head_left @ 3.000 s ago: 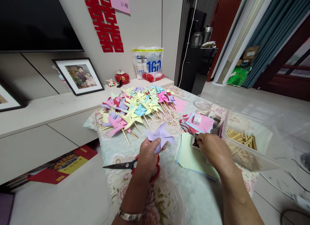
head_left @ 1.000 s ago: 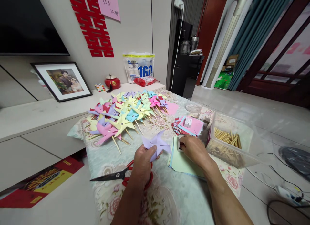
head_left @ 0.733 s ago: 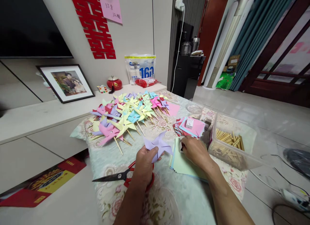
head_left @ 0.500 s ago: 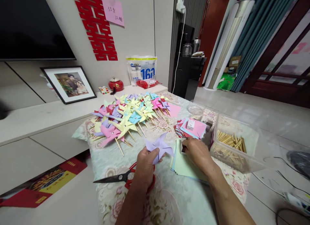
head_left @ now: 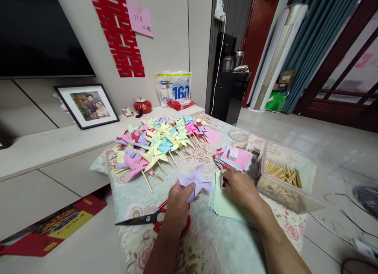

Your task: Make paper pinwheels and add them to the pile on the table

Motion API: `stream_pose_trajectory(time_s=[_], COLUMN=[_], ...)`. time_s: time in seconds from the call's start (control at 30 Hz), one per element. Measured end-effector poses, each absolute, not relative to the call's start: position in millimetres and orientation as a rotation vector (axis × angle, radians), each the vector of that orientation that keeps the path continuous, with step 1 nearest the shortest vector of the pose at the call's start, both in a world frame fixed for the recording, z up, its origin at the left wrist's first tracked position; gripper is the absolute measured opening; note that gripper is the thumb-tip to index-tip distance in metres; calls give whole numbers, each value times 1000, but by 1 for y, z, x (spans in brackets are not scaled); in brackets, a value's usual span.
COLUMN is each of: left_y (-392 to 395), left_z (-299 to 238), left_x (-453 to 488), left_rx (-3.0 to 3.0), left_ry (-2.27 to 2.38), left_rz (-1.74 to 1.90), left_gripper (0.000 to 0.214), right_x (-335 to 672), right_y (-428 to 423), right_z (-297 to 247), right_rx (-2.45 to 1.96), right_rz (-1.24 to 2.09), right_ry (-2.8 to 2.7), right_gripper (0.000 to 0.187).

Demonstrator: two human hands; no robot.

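My left hand point(head_left: 179, 201) pinches a lilac paper pinwheel point(head_left: 195, 183), its blades folded in, with the thumb on its middle. Beneath the left wrist lie scissors point(head_left: 143, 220) with red handles and dark blades. My right hand point(head_left: 239, 184) is bent over a small dark-sided box point(head_left: 223, 182) on a stack of pale green paper point(head_left: 227, 205). Its fingertips are closed at the box, and what they hold, if anything, is hidden. Farther left lies a heap of finished pinwheels point(head_left: 159, 146) on sticks, in yellow, pink, purple and blue.
Right of my hand stands a clear plastic bin point(head_left: 291, 201) of short wooden sticks point(head_left: 283, 175). Coloured paper squares point(head_left: 243, 160) lie behind the green stack, with a small white box point(head_left: 233, 153) on top. A round clear lid point(head_left: 239, 135) rests farther back on the flowered tablecloth point(head_left: 195, 252).
The view has tilted up slightly, so everything sits a little lower. Both hands keep nearly the same places, the left still on the pinwheel and the right at the small box.
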State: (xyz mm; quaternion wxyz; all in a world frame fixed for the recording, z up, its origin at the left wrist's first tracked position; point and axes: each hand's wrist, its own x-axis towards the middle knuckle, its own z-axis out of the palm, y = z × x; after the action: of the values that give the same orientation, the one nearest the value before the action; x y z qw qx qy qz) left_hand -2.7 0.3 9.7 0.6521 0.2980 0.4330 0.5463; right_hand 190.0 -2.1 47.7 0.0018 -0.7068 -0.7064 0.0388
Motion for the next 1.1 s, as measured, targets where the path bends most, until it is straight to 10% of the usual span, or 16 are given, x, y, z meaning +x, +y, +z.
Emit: stream_pose_trajectory(time_s=[0.8,1.1], left_y=[-2,2], left_z=[13,1], left_x=[-1,-1], left_rx=[679,733], left_ry=[986,978], left_rz=[1256,1266], left_gripper=[30,27], right_x=[198,186], right_y=[-1,-4], right_z=[43,46], right_rx=[-1831,-1166], right_rz=[317,1071], right_ry=[-1880,-1513], right_gripper=[13,19])
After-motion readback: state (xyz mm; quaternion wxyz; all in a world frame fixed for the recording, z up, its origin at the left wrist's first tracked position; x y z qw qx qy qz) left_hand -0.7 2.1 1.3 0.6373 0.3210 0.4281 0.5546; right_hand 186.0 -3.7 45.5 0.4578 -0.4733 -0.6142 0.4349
